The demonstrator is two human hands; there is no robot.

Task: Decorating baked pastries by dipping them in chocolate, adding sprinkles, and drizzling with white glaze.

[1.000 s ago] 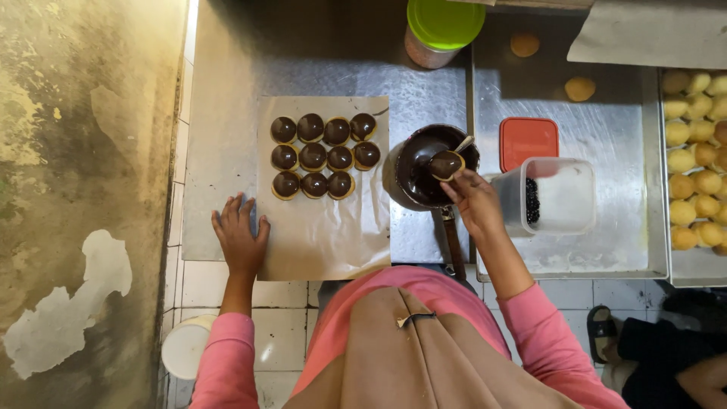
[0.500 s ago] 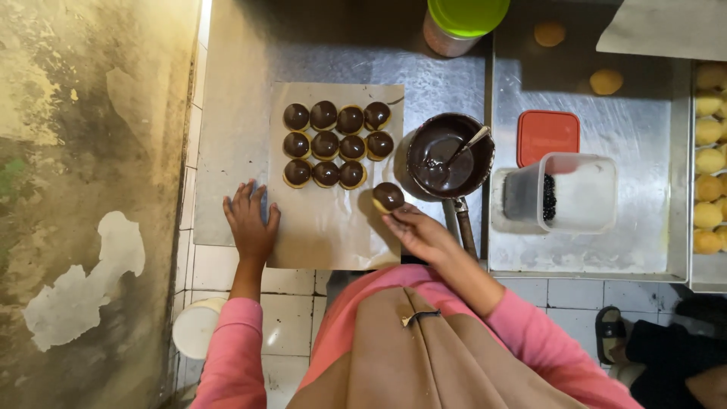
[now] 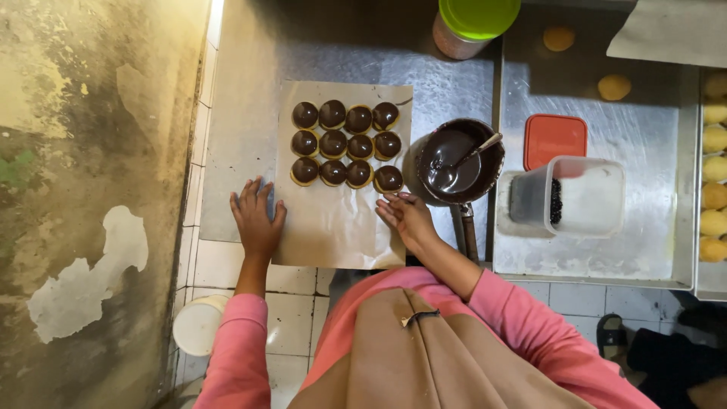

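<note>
The left hand (image 3: 256, 218) lies flat and open on the edge of the baking paper (image 3: 341, 220); the right hand (image 3: 405, 216) hovers empty, fingers loose, just below the last chocolate bun (image 3: 388, 179). At two o'clock sit a chocolate pan (image 3: 458, 160), red lid (image 3: 554, 136) and clear tub (image 3: 583, 195) on the steel worktop (image 3: 250, 83).

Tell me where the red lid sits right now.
In the head view the red lid lies flat on the metal tray at right, between the chocolate pan and the clear plastic tub.
</note>
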